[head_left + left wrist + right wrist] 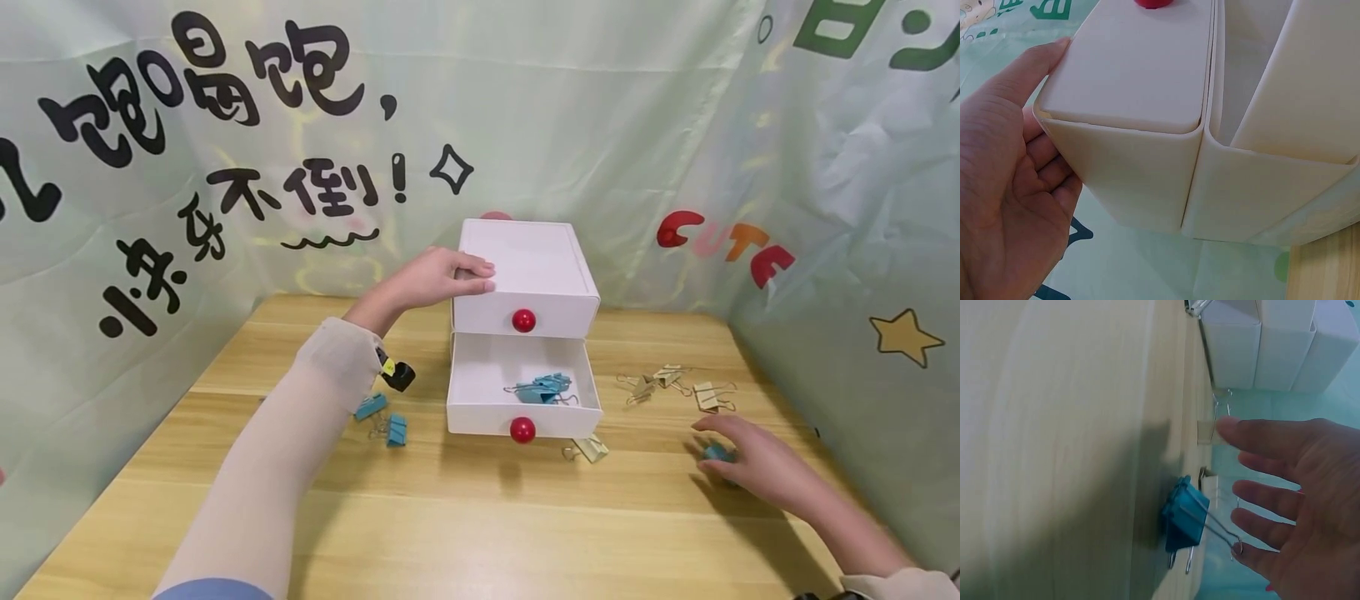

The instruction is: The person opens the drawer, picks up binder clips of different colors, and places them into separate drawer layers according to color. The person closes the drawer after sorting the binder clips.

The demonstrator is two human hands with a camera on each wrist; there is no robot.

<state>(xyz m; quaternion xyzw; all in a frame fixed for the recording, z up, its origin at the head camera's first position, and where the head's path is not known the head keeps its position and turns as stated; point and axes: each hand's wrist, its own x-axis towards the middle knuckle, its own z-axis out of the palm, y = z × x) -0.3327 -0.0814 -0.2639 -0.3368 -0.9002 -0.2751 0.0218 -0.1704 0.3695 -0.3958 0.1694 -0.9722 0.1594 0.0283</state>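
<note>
My left hand (442, 277) rests on the top left edge of a white two-drawer box (525, 258), its thumb along the front edge in the left wrist view. The box's lower drawer (480, 421) is pulled out, with several blue binder clips (543, 389) heaped inside. At the right, my right hand (761, 462) is over a single blue binder clip (1186, 515) on the table. Its fingers are spread and loosely bent, with the clip's wire handle overlapping the little finger in the right wrist view.
Several cream binder clips (707, 397) lie right of the box, and another cream clip (592, 448) sits by the drawer's front right corner. Two blue clips (397, 431) are left of the drawer. A printed cloth (600, 125) hangs round the wooden table (480, 533).
</note>
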